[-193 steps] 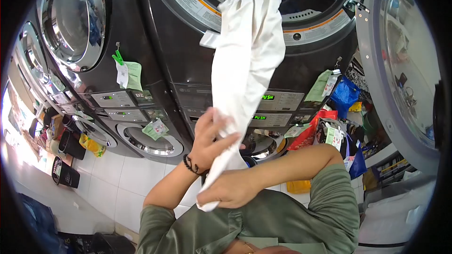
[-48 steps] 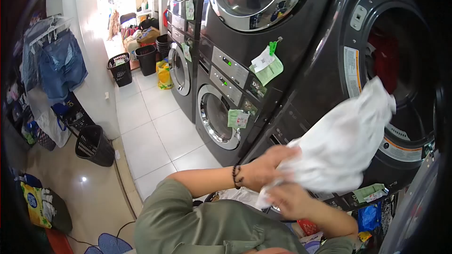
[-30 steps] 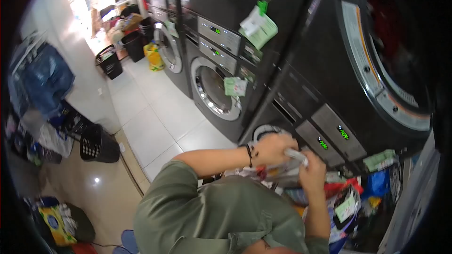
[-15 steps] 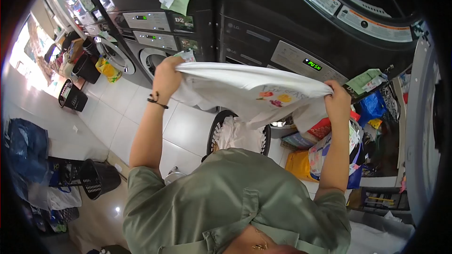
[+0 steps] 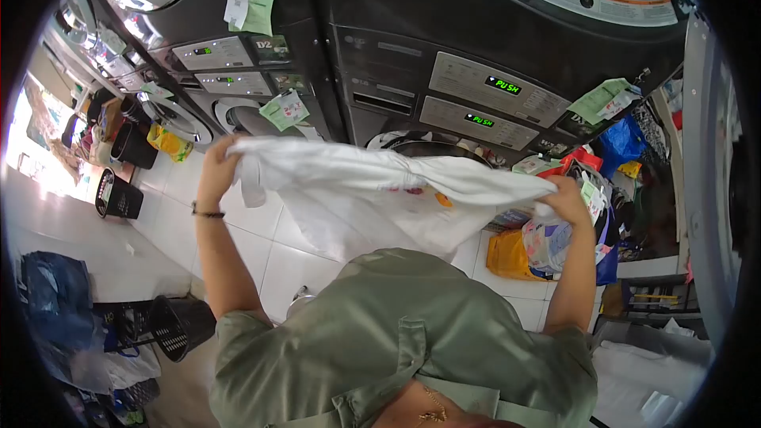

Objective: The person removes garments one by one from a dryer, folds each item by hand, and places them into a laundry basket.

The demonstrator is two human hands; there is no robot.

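Observation:
A white shirt [image 5: 349,190] with a small coloured print is stretched between my two hands, its lower part hanging in front of my chest. My left hand [image 5: 217,166], with a dark bead bracelet at the wrist, is closed on the shirt's left end. At the right end, my right hand [image 5: 567,196] grips the cloth with its fingers closed. Beyond the shirt stand dark stacked machines, with a control panel [image 5: 499,89] reading PUSH. The shirt hides part of the lower round door.
On the right are an open machine door [image 5: 709,182], a yellow bag [image 5: 507,255] and a blue bag [image 5: 622,147]. Black baskets [image 5: 181,326] and hanging jeans [image 5: 55,293] stand to the left. Green slips [image 5: 258,6] hang on the machines. A grey bin with white cloth is at lower right.
The shirt, earlier long and bunched near the open drum, then gathered close, is now spread wide. My hands have moved apart, slightly farther than half a second ago. The view has turned back right.

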